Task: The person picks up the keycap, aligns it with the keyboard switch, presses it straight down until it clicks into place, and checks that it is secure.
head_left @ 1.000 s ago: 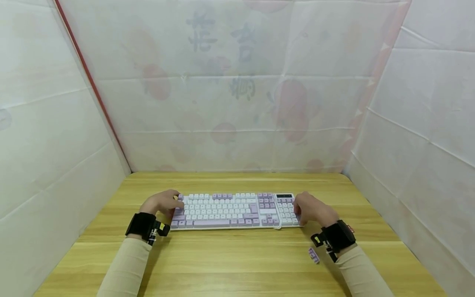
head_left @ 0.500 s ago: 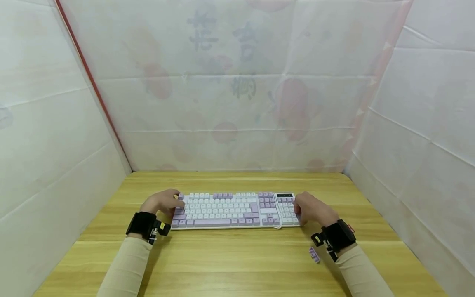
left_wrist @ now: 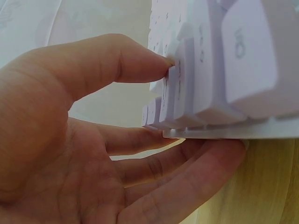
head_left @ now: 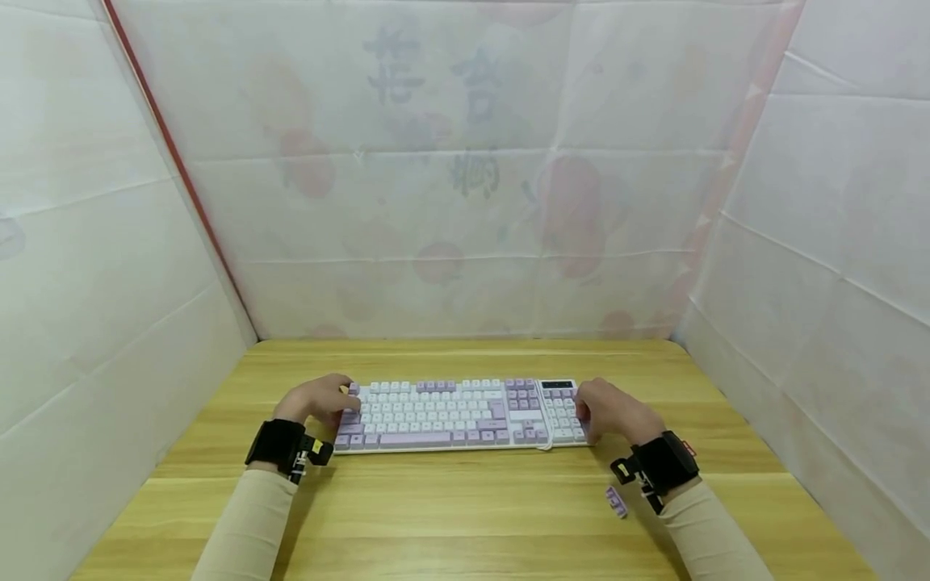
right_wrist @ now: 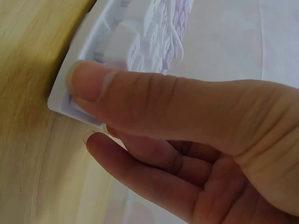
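A white and lilac keyboard (head_left: pixel 436 415) lies across the wooden table, with a person's hands at its two ends. The left hand (head_left: pixel 320 399) grips the left end; in the left wrist view its thumb presses on the keys (left_wrist: pixel 187 88) while the other fingers pass under the edge. At the number pad end, the right hand (head_left: pixel 609 410) pinches the frame. Its thumb (right_wrist: pixel 93 84) lies on the front right corner in the right wrist view, and the other fingers curl below. A white cable (head_left: pixel 543 415) runs over the keyboard near the number pad.
A small lilac keycap-like piece (head_left: pixel 616 502) lies on the wooden table (head_left: pixel 465 516), in front of the keyboard and near the right wrist. Pale fabric walls (head_left: pixel 465 202) enclose the table at the back and both sides.
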A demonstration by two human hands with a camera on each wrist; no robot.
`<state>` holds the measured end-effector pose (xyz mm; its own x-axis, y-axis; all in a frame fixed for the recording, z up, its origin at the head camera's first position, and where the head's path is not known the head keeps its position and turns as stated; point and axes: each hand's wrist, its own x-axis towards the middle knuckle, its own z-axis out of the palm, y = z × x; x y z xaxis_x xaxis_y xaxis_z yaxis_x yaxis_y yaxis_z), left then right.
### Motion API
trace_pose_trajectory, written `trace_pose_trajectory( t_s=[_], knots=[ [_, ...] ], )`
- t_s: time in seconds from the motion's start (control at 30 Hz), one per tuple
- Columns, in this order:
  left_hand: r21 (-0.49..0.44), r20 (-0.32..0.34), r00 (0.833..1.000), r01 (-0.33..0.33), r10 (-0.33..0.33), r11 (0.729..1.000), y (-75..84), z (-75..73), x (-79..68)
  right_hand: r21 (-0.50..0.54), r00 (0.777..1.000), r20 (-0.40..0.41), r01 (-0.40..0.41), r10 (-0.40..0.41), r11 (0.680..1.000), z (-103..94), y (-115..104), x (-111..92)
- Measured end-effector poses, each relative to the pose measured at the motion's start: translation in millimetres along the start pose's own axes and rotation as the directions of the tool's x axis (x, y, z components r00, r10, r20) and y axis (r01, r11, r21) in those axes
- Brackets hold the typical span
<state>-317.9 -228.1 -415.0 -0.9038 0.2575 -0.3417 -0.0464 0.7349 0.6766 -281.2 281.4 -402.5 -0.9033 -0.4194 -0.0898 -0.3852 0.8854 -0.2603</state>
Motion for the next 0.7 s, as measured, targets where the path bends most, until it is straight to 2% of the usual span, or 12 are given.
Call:
trace_pose_trajectory(
  t_s=[0.47, 0.7],
  knots=[
    [0.001, 0.010, 1.000, -0.004, 0.004, 1.000, 0.8, -0.9, -3.0, 0.005, 1.000, 0.022, -0.013, 0.013, 1.000, -0.5, -3.0, -0.1],
    [0.006, 0.002, 1.000, -0.003, 0.003, 1.000, -0.2, -0.3, 0.2, -0.006, 1.000, 0.002, 0.020, -0.020, 1.000, -0.4, -1.4, -0.9]
  ],
)
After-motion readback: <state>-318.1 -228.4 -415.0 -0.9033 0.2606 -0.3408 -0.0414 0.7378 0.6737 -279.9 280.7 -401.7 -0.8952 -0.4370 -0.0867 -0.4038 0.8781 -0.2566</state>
